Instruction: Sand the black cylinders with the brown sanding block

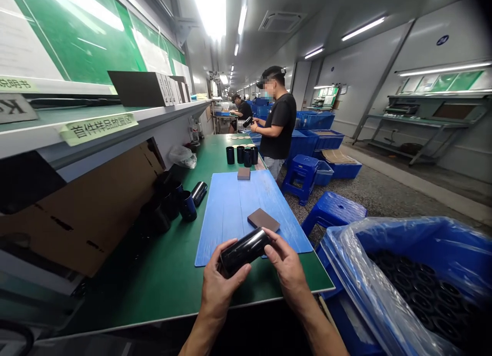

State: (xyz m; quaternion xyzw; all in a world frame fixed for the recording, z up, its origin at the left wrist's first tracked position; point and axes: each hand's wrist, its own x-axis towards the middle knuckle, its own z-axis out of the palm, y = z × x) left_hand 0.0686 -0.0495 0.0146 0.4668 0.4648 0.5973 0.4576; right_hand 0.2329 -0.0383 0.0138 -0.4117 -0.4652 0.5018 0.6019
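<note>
- Left hand (pixel 221 284): closed around the near end of a glossy black cylinder (pixel 244 251), thumb laid along its lower side.
- Right hand (pixel 286 266): grasping the far end of the same cylinder, fingers curled over the top.
- Black cylinder: held horizontally between both hands, raised above the near edge of the green bench (pixel 169 279), just in front of the blue mat (pixel 238 207).
- Brown pad (pixel 263 220): lies flat on the blue mat, just beyond the right hand; not touched.
- Second brown block (pixel 243 173): rests at the far end of the mat.
- Cluster of black cylinders (pixel 180 197): on the green bench left of the mat, some upright, one lying on its side.
- Four upright black cylinders (pixel 242 154): stand beyond the mat's far end.
- Blue bin (pixel 407 284): right of the bench, lined with clear plastic, filled with black cylinders.
- Blue stools (pixel 332 210): on the floor beside the bench.
- Another person (pixel 279 123) in a black shirt: stands at the bench further along, holding a dark object; a further person sits behind.
</note>
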